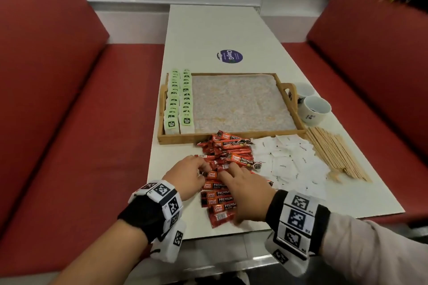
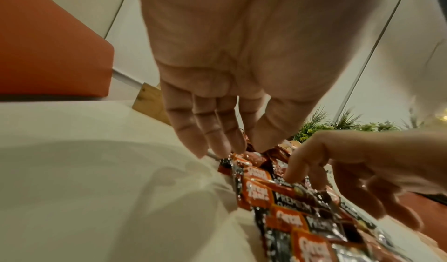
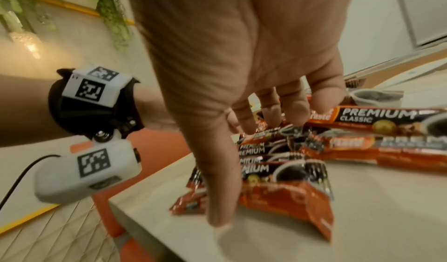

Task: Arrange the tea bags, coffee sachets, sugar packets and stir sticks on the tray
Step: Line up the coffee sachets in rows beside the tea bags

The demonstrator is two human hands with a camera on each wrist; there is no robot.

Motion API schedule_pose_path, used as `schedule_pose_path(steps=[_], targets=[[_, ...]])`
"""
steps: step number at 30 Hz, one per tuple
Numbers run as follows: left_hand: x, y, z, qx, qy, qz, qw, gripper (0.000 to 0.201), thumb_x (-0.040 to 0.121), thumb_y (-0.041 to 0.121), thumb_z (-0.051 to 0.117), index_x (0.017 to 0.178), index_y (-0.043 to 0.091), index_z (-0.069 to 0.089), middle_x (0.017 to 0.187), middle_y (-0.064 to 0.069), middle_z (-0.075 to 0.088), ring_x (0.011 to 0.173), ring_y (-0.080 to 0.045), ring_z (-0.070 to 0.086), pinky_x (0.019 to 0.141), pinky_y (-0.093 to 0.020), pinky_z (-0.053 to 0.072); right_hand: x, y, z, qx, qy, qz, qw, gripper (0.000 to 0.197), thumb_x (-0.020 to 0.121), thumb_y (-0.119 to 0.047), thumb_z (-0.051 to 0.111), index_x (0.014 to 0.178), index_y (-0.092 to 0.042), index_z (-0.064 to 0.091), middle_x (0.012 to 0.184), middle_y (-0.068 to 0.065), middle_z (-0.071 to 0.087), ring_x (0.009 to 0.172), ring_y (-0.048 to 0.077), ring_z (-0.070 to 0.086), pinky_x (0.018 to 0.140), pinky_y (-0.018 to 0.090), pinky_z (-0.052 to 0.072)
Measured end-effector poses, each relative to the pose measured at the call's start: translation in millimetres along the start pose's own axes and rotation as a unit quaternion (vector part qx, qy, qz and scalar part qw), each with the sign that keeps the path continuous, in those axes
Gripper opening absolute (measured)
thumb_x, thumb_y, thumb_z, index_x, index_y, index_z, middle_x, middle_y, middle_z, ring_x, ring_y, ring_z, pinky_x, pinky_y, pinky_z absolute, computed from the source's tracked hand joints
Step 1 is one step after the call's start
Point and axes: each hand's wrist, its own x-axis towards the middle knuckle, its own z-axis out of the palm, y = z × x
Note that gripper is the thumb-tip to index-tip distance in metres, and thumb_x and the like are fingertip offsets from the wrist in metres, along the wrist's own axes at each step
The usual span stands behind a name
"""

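Observation:
A wooden tray (image 1: 180,139) holds two rows of green tea bags (image 1: 179,102) along its left side. Red coffee sachets (image 1: 231,148) lie heaped in front of it, and several sit in a neat row (image 1: 220,199) near the table's front edge. My left hand (image 1: 205,170) (image 2: 241,147) pinches the left end of a sachet at the far end of that row. My right hand (image 1: 240,190) (image 3: 249,170) lies spread over the row, fingers straight, thumb down at its near end. White sugar packets (image 1: 289,162) and wooden stir sticks (image 1: 335,155) lie to the right.
Two white cups (image 1: 316,109) stand right of the tray's handle. A round blue sticker (image 1: 229,56) marks the far table. Red benches (image 1: 69,122) flank the narrow table. The table's front edge (image 1: 231,231) runs just below the sachet row.

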Motion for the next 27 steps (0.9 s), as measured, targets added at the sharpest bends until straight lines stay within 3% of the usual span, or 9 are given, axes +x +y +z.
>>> schedule_pose_path(steps=[4,8,12,15,21,27], targets=[[-8.1,0.2,5.8,0.006,-0.008,-0.024,1.0,0.022,0.083,0.029,0.064,0.105,0.029,0.056,0.116,0.005,0.051,0.088,-0.008,0.049,0.088,-0.024,0.043,0.4,-2.3,7.4,-0.011,0.011,-0.006,1.0,0.09,0.062,-0.037,0.082,0.132,-0.016,0.031,0.13,0.005,0.032,0.109,0.025,0.042,0.085,0.036,0.045],[-17.3,3.0,10.0,0.045,-0.05,-0.054,0.996,0.071,0.062,0.054,0.078,0.122,0.029,0.048,0.119,0.009,0.045,0.105,-0.01,0.051,0.096,-0.033,0.045,6.3,-2.6,10.6,0.014,0.025,-0.005,1.0,0.092,0.062,-0.04,0.083,0.134,-0.015,0.032,0.133,0.005,0.032,0.114,0.025,0.041,0.092,0.037,0.045],[-25.5,5.8,14.0,0.085,-0.062,-0.072,0.992,0.097,0.051,0.053,0.085,0.133,0.026,0.04,0.126,0.008,0.043,0.112,-0.012,0.05,0.095,-0.033,0.046,12.3,-3.1,12.8,0.028,0.032,-0.012,0.999,0.091,0.064,-0.04,0.082,0.135,-0.015,0.032,0.132,0.005,0.035,0.117,0.024,0.04,0.099,0.037,0.042],[-29.1,5.8,18.6,0.11,-0.052,-0.077,0.99,0.091,0.055,0.047,0.085,0.131,0.026,0.04,0.124,0.007,0.043,0.107,-0.013,0.052,0.09,-0.032,0.047,15.1,-5.4,15.2,0.044,0.027,-0.013,0.999,0.086,0.065,-0.039,0.082,0.133,-0.015,0.035,0.131,0.005,0.036,0.118,0.025,0.04,0.099,0.039,0.043],[-33.1,1.9,24.3,0.083,-0.036,-0.085,0.992,0.056,0.069,0.031,0.078,0.118,0.025,0.05,0.116,0.002,0.046,0.099,-0.015,0.054,0.089,-0.027,0.046,21.3,-9.7,17.0,0.055,0.014,-0.018,0.998,0.074,0.072,-0.034,0.079,0.13,-0.012,0.039,0.13,0.007,0.038,0.119,0.027,0.041,0.098,0.042,0.044],[-31.6,0.5,28.2,0.061,-0.024,-0.082,0.995,0.041,0.077,0.027,0.07,0.114,0.022,0.055,0.114,-0.001,0.052,0.101,-0.018,0.055,0.087,-0.025,0.042,24.6,-17.2,19.9,0.059,0.03,-0.05,0.996,0.04,0.092,-0.016,0.053,0.129,-0.008,0.041,0.128,0.011,0.042,0.118,0.028,0.044,0.093,0.039,0.042]])
